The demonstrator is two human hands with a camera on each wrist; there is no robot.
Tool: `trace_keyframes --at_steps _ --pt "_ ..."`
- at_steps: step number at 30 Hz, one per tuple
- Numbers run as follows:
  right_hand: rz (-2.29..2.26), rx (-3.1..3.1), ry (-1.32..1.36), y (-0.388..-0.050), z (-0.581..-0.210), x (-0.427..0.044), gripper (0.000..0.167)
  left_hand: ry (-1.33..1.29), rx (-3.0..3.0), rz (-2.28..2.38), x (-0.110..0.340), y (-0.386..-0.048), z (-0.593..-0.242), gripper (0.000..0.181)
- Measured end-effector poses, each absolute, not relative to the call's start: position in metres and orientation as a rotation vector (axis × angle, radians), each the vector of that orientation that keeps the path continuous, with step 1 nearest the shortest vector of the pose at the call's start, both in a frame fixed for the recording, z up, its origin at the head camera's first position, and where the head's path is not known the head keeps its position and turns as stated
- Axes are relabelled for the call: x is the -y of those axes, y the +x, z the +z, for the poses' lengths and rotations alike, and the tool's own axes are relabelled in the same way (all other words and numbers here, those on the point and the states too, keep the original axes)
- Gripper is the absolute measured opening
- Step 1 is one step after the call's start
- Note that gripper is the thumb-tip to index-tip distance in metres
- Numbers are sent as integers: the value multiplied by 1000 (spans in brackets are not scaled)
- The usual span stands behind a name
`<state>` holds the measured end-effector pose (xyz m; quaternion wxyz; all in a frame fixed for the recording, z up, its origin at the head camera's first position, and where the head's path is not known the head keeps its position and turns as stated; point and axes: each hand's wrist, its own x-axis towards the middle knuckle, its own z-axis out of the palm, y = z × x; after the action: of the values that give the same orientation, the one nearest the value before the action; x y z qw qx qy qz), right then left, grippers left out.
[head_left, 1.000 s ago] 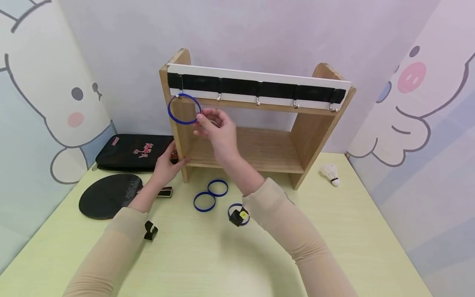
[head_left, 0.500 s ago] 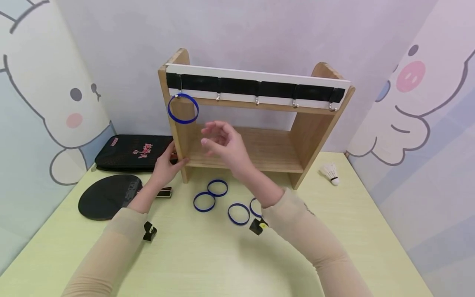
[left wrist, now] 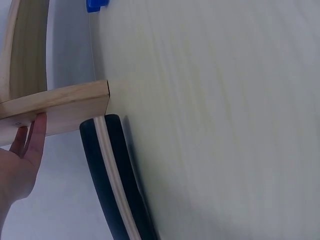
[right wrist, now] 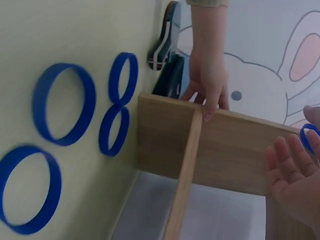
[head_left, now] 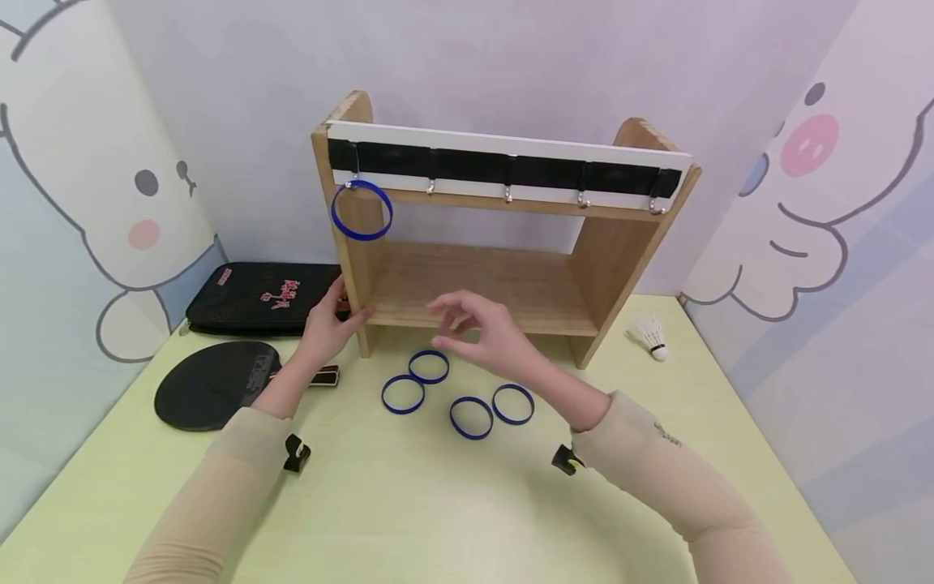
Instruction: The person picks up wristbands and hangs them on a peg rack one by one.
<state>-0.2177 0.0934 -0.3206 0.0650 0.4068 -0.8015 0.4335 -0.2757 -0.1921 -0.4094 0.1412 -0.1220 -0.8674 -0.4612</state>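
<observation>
And the blue ring [head_left: 361, 236] is let go! It is no longer pinched by the right hand [head_left: 496, 334] but left hanging, unaided, from the leftmost hook [head_left: 357, 166] of the black strip [head_left: 470, 165]. Now that hand is brought lower, in front of the wooden rack [head_left: 474, 272]; its fingers are loosely bent, a gap is left between fingertips and thumb, and nothing is seen held. Meanwhile, the rack is gripped at its left side by the left hand [head_left: 326, 328], the wood being pinched between thumb and fingers. Down on the table [head_left: 438, 503], four loose rings [head_left: 470, 437] are laid flat, two of them touching. So one hanging can be judged finished, and four bare hooks are left.
</observation>
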Motion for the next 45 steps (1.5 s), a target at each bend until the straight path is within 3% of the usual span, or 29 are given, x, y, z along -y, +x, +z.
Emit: trace_keyframes --at_steps 10,22,45 --pt "681 2521 1384 -228 -353 -150 31 -345 2522 -1328 191 -277 -407 74" --pt "782 2759 1264 -239 -411 -205 25 -344 2521 -1339 192 -272 -405 74" --pt "671 2911 1154 -256 -446 -213 9 -332 2530 -1350 192 -276 -407 75"
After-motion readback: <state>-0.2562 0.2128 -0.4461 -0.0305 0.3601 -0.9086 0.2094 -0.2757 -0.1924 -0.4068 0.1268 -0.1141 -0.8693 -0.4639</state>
